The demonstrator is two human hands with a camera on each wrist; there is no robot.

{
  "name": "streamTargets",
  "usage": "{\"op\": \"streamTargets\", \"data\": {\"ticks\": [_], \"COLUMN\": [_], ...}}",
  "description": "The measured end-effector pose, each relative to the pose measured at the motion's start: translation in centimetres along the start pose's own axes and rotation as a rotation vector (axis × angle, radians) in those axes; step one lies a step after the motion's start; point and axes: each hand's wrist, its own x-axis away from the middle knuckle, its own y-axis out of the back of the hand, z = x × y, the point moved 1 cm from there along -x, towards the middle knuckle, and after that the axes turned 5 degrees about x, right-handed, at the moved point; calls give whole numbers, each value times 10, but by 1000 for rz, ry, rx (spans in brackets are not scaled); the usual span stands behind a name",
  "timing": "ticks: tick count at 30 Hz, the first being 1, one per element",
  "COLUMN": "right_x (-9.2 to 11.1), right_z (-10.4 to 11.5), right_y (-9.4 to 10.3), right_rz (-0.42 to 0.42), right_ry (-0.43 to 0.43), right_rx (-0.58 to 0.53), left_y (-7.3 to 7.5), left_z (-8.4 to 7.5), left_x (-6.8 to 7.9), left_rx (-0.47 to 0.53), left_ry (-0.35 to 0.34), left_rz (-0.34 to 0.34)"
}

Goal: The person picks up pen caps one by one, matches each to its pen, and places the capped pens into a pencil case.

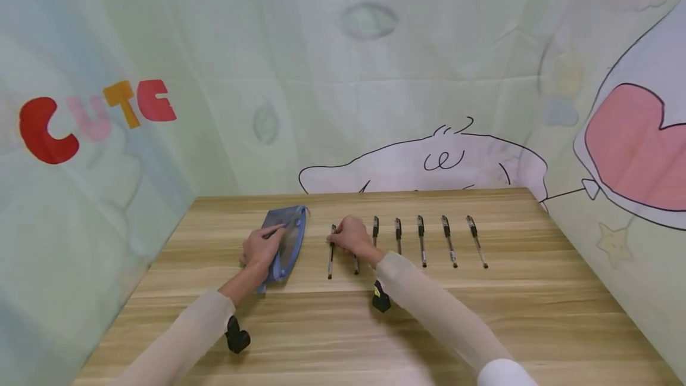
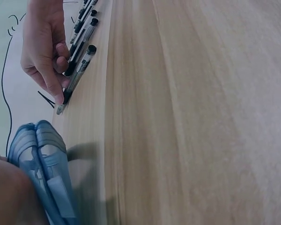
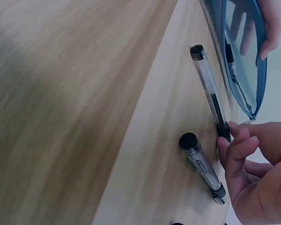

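At the left of the table, my left hand [image 1: 262, 249] grips a blue mesh zip pouch [image 1: 293, 246] by its edge. Its mouth gapes toward the right in the right wrist view, where a pen [image 3: 230, 56] shows inside through the mesh. My right hand [image 1: 352, 237] pinches the black end of a clear-barrelled gel pen [image 1: 330, 261], the leftmost of a row. That pen [image 3: 208, 84] still lies along the wood. Beside it is a second pen [image 3: 203, 166], partly under my right hand in the head view.
Several more capped gel pens [image 1: 421, 240] lie spaced out to the right, roughly parallel. The wooden table [image 1: 321, 326] meets a printed curtain [image 1: 257, 165] at its back and sides. Black wrist cameras [image 1: 381, 298] hang under both forearms.
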Motion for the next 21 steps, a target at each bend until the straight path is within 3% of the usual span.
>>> {"op": "streamTargets", "data": {"ticks": [11,21], "right_x": [-7,-7], "right_z": [-2,-1], "right_y": [2,2], "right_rz": [-22,-16], "right_ry": [-71,-55], "right_rx": [41,66], "left_y": [-8,-5], "left_z": [6,7], "left_x": [2,2], "left_rx": [24,17], "left_ry": [-31,-25], "left_rz": [-39,-13]}}
